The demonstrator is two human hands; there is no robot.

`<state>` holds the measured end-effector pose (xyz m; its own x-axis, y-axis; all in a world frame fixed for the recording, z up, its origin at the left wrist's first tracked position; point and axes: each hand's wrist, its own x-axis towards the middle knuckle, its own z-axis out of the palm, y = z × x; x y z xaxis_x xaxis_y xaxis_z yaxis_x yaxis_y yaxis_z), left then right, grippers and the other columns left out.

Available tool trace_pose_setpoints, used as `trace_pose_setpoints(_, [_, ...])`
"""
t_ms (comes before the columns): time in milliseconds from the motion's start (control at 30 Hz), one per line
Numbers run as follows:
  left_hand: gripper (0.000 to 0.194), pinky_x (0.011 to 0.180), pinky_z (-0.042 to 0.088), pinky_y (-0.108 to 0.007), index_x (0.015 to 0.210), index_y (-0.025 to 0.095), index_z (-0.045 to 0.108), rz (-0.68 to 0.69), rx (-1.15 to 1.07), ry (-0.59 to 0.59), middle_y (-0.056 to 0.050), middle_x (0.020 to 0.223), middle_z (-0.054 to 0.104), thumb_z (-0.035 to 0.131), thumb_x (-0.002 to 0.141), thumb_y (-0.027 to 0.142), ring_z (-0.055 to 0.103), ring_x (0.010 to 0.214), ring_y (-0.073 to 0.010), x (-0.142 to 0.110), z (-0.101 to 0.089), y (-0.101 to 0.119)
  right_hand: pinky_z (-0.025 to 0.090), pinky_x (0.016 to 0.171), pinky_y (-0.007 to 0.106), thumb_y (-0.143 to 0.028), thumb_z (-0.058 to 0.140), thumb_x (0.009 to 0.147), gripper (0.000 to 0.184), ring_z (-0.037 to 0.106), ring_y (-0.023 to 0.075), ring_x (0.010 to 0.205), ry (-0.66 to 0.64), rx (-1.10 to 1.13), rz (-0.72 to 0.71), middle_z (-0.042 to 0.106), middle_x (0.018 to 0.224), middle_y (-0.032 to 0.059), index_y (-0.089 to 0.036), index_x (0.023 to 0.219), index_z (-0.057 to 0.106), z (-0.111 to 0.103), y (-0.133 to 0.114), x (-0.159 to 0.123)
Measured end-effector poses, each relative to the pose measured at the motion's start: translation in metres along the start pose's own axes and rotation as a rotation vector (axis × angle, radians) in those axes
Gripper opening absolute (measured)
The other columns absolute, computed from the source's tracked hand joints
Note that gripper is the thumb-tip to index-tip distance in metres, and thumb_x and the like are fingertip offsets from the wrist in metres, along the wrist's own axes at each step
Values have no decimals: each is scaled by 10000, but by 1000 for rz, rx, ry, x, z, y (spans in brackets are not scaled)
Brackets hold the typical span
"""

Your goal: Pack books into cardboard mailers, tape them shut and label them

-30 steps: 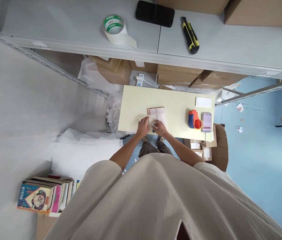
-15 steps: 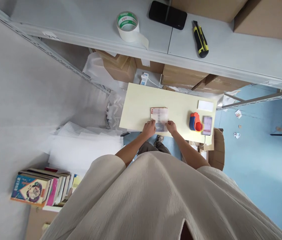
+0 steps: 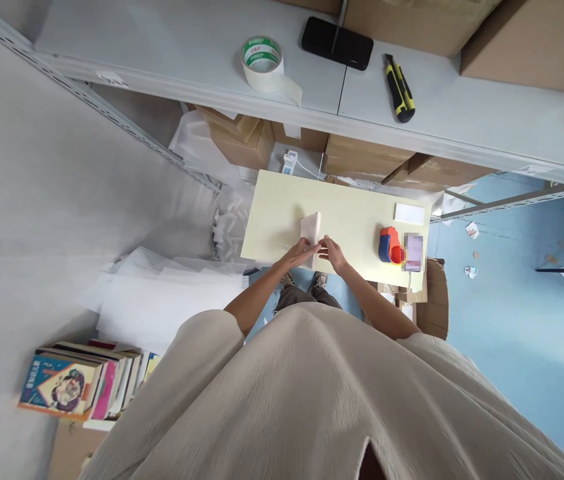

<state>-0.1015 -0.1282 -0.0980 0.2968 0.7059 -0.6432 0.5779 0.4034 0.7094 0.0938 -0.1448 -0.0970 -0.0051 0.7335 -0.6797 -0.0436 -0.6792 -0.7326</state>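
Observation:
A pale book (image 3: 311, 227) stands tilted up on its edge on the cream tabletop (image 3: 277, 207), narrower to the eye than a flat cover. My left hand (image 3: 301, 252) grips its near part, with the thumb on the facing side and the fingers reaching past the right edge. My right hand (image 3: 332, 254) is just right of the book, fingers apart and pointing at it. Whether those fingertips touch the book or my left fingers I cannot tell.
On the table's right side are a red and blue tape dispenser (image 3: 390, 245), a phone-like device (image 3: 413, 252) and a white box (image 3: 409, 213). The shelf above holds a tape roll (image 3: 263, 67), a black phone (image 3: 337, 43) and a utility knife (image 3: 400, 89). Books (image 3: 69, 383) are stacked lower left.
The book lay flat with both hands at its sides; now it is tipped up on edge. My left hand has shifted around it, and my right hand has let go and moved slightly left.

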Motion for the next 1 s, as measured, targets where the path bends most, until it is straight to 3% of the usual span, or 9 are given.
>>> trace_pose_setpoints(167, [638, 1082, 562, -412, 1250, 219, 722, -51, -33, 139, -183, 1518, 667, 703, 926, 768, 681, 1365, -373, -6, -18, -23, 572, 905, 384, -963, 643, 862, 703, 738, 271, 1020, -99, 13, -18, 788, 1071, 79, -269, 949, 712, 27, -2, -1])
trace_pose_setpoints(267, [576, 1051, 571, -409, 1218, 207, 759, -72, -82, 147, -166, 1385, 732, 762, 889, 679, 708, 1293, -375, -9, -25, -37, 569, 941, 399, -953, 631, 887, 695, 738, 282, 1068, -130, 3, -14, 806, 1108, 86, -272, 976, 739, 40, 0, 0])
trace_pose_setpoints(367, [443, 945, 595, -393, 1205, 213, 733, -68, -209, 105, -121, 1215, 797, 725, 926, 556, 751, 1159, -338, -11, -30, -51, 568, 987, 412, -915, 631, 928, 668, 742, 292, 1132, -173, -14, -20, 821, 1205, 100, -272, 1048, 771, 53, 0, 1])
trace_pose_setpoints(567, [346, 888, 587, -360, 1256, 259, 594, -244, -193, 313, -83, 1162, 787, 683, 929, 330, 759, 1065, -265, -13, -46, -77, 574, 1084, 433, -815, 676, 980, 583, 745, 319, 1303, -252, -18, 27, 816, 1358, 116, -276, 1159, 808, 70, 6, 2])
trace_pose_setpoints(700, [259, 907, 566, -348, 1184, 267, 592, -284, -106, 269, -62, 1135, 767, 658, 935, 302, 745, 1057, -250, -13, -58, -86, 556, 1150, 437, -748, 708, 990, 522, 705, 309, 1406, -290, -12, 72, 771, 1499, 104, -290, 1216, 812, 76, 15, 4])
trace_pose_setpoints(867, [204, 970, 540, -388, 1043, 265, 654, -365, 118, 279, -128, 1294, 728, 732, 900, 389, 691, 1276, -341, -10, -68, -85, 522, 1198, 448, -720, 725, 982, 501, 659, 305, 1467, -300, -20, 107, 735, 1574, 86, -313, 1258, 820, 81, 23, 12])
trace_pose_setpoints(1000, [258, 960, 552, -393, 1181, 227, 697, -366, 61, 227, -149, 1255, 771, 682, 949, 338, 740, 1206, -336, -10, -70, -84, 482, 1242, 486, -704, 725, 977, 496, 641, 308, 1487, -277, -40, 129, 725, 1592, 81, -324, 1281, 825, 87, 26, 17])
